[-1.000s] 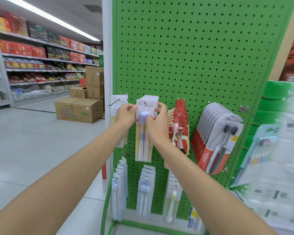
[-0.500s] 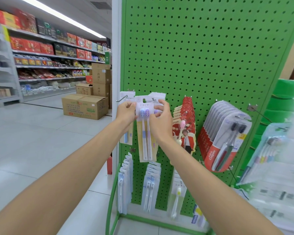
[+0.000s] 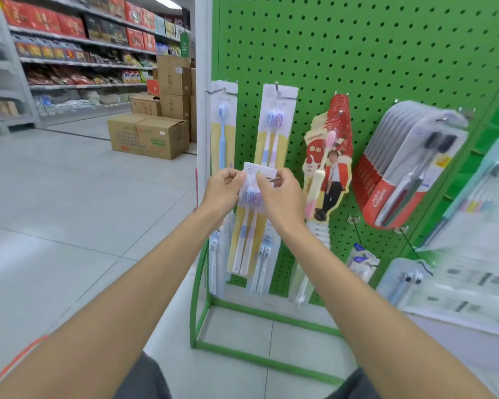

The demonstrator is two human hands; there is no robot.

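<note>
Head view: the toothbrush pack (image 3: 247, 236) hangs between left grip (image 3: 221, 192) and right grip (image 3: 280, 198), both pinching its top corners.

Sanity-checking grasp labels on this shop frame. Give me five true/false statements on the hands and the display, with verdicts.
1. The left hand and the right hand both pinch the top of a two-brush pack. True.
2. That pack hangs from the top-row hook. False: it is held lower down, and a like pack hangs from that hook.
3. The Colgate packs hang to the left of the held pack. False: they hang to its right.
4. A cardboard box stands on the floor, left of the pegboard. True.
5. The pegboard is blue. False: it is green.
</note>
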